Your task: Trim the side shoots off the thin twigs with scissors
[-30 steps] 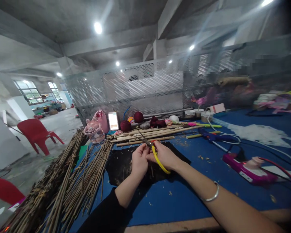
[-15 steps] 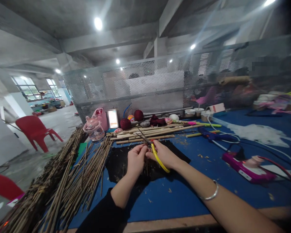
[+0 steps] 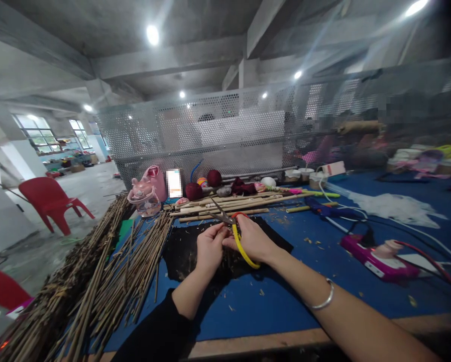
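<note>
Scissors sat over black cloth, blades slanting toward its far left; right hand was nearer, grip closed on them. Left hand pinched above cloth, contents unclear.

The person wore one black sleeve on the left arm and one silver bracelet on the right.

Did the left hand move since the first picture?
Yes, a little: the left hand has shifted left over the black cloth, closer to the cloth's left edge.
</note>
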`<state>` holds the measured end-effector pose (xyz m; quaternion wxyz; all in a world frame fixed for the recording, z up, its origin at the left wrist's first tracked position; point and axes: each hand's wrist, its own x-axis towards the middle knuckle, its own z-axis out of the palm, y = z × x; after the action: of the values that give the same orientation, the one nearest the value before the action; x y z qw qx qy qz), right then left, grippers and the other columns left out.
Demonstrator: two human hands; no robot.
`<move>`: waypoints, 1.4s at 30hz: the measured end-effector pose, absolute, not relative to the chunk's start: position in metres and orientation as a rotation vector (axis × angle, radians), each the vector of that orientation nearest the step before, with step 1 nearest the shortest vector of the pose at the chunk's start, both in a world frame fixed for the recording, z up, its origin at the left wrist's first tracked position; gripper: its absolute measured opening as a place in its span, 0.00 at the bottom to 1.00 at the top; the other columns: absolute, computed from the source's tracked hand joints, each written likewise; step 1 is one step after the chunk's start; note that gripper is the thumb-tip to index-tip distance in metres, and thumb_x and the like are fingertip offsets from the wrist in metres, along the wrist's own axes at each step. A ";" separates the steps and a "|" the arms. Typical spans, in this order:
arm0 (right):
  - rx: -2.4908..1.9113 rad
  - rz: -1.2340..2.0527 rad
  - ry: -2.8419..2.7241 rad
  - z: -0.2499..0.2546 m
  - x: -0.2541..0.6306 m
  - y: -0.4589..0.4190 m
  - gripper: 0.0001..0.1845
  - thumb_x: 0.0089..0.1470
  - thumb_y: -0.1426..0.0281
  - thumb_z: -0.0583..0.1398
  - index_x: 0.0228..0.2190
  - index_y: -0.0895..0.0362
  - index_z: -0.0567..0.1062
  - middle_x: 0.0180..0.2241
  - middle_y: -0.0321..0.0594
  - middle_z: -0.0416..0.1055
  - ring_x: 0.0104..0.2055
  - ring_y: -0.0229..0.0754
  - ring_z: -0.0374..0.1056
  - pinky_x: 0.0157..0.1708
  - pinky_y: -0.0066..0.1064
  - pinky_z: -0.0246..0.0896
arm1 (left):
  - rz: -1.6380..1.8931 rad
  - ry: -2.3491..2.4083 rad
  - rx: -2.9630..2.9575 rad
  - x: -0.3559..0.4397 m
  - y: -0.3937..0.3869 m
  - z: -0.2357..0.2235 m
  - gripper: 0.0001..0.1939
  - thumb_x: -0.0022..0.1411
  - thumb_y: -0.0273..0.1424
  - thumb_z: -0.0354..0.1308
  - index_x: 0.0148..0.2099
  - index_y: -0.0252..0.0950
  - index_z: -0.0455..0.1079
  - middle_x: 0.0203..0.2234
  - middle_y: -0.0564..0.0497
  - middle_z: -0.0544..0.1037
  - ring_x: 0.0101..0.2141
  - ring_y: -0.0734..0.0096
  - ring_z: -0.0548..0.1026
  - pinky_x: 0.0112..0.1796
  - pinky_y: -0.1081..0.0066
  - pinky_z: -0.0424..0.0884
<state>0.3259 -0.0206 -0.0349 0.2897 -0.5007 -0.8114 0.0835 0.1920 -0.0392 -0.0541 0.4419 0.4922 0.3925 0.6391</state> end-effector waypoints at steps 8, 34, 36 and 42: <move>-1.383 0.296 -2.101 -0.044 0.325 -0.016 0.17 0.43 0.56 0.59 0.30 0.56 0.64 0.27 0.39 0.68 0.27 0.39 0.63 0.24 0.25 0.47 | 1.620 1.085 1.354 0.188 -0.038 -0.054 0.13 0.52 0.34 0.56 0.37 0.32 0.74 0.31 0.47 0.78 0.31 0.69 0.74 0.36 0.71 0.68; -1.255 0.381 -2.173 -0.050 0.327 -0.011 0.19 0.41 0.61 0.61 0.33 0.56 0.62 0.33 0.38 0.66 0.33 0.39 0.63 0.30 0.26 0.52 | 1.589 1.112 1.567 0.185 -0.044 -0.052 0.16 0.57 0.38 0.48 0.33 0.32 0.72 0.22 0.50 0.74 0.26 0.72 0.71 0.30 0.74 0.66; -1.236 0.396 -2.167 -0.049 0.326 -0.012 0.18 0.41 0.62 0.62 0.33 0.56 0.62 0.33 0.38 0.66 0.33 0.39 0.63 0.31 0.26 0.52 | 1.581 1.118 1.562 0.185 -0.043 -0.054 0.16 0.58 0.38 0.48 0.35 0.32 0.72 0.22 0.50 0.74 0.26 0.72 0.70 0.30 0.74 0.65; -1.199 0.456 -2.142 -0.053 0.324 -0.013 0.16 0.45 0.61 0.59 0.33 0.56 0.63 0.29 0.37 0.68 0.29 0.37 0.63 0.27 0.25 0.51 | 1.567 1.140 1.574 0.186 -0.044 -0.053 0.16 0.58 0.37 0.47 0.36 0.33 0.72 0.26 0.49 0.75 0.28 0.71 0.71 0.31 0.75 0.65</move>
<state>0.3239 -0.0126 -0.0528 0.3168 -0.4556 -0.8136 0.1734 0.1865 -0.0436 -0.0530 0.3168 0.5981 0.4331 0.5953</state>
